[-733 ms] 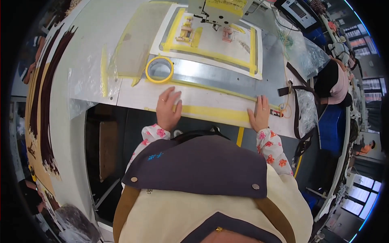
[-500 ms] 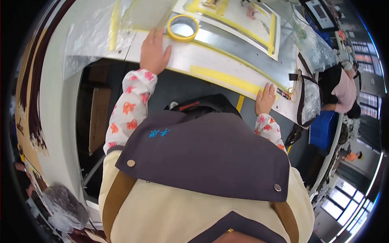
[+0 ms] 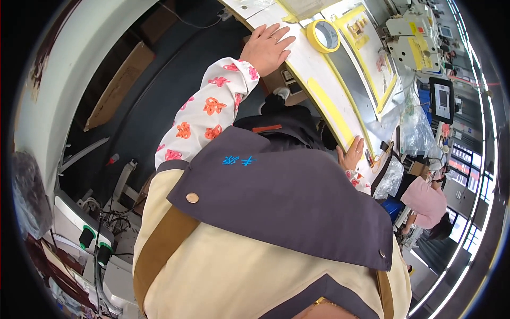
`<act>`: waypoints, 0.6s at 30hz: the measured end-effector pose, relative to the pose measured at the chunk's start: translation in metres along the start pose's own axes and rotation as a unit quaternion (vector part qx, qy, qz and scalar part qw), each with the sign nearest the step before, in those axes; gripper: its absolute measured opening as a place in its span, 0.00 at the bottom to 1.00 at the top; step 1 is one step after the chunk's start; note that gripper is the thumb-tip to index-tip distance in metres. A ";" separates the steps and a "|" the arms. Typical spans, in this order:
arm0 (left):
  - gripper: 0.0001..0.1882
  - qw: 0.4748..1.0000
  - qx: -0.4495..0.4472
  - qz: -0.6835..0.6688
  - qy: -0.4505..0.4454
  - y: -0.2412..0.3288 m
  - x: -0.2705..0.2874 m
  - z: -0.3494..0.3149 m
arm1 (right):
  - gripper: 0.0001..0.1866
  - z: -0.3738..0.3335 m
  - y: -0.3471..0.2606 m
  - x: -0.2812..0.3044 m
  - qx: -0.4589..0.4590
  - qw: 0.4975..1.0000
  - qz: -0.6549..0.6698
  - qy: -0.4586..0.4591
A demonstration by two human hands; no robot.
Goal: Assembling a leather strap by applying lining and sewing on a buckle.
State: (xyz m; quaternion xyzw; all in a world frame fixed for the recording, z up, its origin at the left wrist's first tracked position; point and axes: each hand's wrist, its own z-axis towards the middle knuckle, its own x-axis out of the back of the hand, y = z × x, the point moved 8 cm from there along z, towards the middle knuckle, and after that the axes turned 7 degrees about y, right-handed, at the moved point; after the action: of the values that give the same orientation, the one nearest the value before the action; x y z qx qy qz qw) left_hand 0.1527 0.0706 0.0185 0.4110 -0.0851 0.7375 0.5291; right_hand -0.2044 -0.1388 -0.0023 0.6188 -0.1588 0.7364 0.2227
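A thick roll of yellow tape on a pale, hollow core lies on its flat side on the white-topped bench, and serves here as the landmark. The left hand, palm down, is left of the roll and slightly below it in the view, its fingers spread wide across the front edge of the bench and holding nothing; whether every fingertip touches cannot be told. The right hand is well below the roll and to its right, laid on the edge of the bench with fingers extended and close together, no object visible in its grasp.

Below the roll, a flat yellow tape strip runs along the bench down to the right hand. Right of the roll and below it lies a silver metal plate, and beyond that a white panel bordered with yellow tape. Farther right of the roll are a white sewing machine head with a yellow patch and a black-framed control screen. Below that screen sits crumpled clear plastic. Lower right, well apart from the roll, is a person in a pink top. Far left of the roll, a brown cardboard sheet leans below bench level.
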 end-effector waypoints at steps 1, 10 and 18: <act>0.18 1.000 0.014 0.014 -0.015 -0.001 -0.002 0.001 | 0.45 0.001 -0.001 0.000 0.003 1.000 0.001 0.002; 0.22 0.996 0.024 0.025 -0.080 0.003 -0.007 0.008 | 0.44 0.007 -0.009 0.012 -0.042 0.998 -0.008 0.046; 0.23 0.994 -0.016 0.018 -0.103 0.019 -0.007 0.014 | 0.44 0.001 -0.008 0.027 -0.072 0.996 0.002 0.061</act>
State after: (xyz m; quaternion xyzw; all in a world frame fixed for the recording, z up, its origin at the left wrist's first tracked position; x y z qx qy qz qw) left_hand 0.1440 0.0499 0.0285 0.4743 -0.1587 0.6994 0.5106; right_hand -0.2033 -0.1292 0.0238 0.5552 -0.1986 0.7596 0.2743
